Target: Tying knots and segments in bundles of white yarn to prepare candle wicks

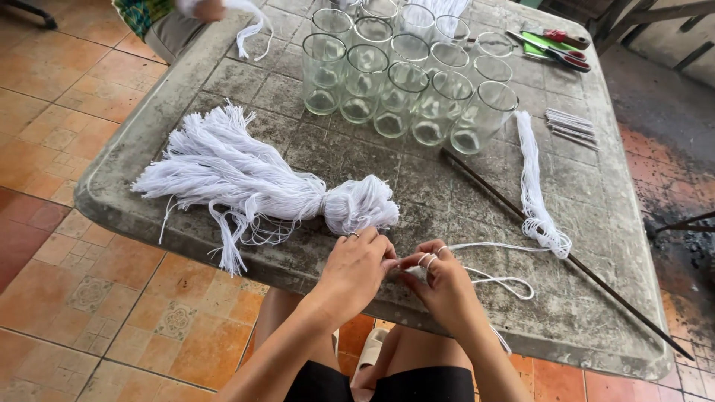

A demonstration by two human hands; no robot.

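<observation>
Head camera looks down on the left hand (363, 262) and right hand (439, 279), fingertips meeting and pinched together on a strand of white string (484, 247) at the near table edge. From that grip the string loops rightward and trails over the edge. Just beyond the left hand lies a big tied bundle of white string (246, 179); beyond the right, a thin strand hank (535, 190) crosses a long dark rod (566, 257). Farther off stand empty glass jars (406, 82), with scissors (555, 46) past them. No jar shows string inside, so most work seems left. What the fingertips form is hidden. Another person's sleeve (190, 15) is cut off at top.
</observation>
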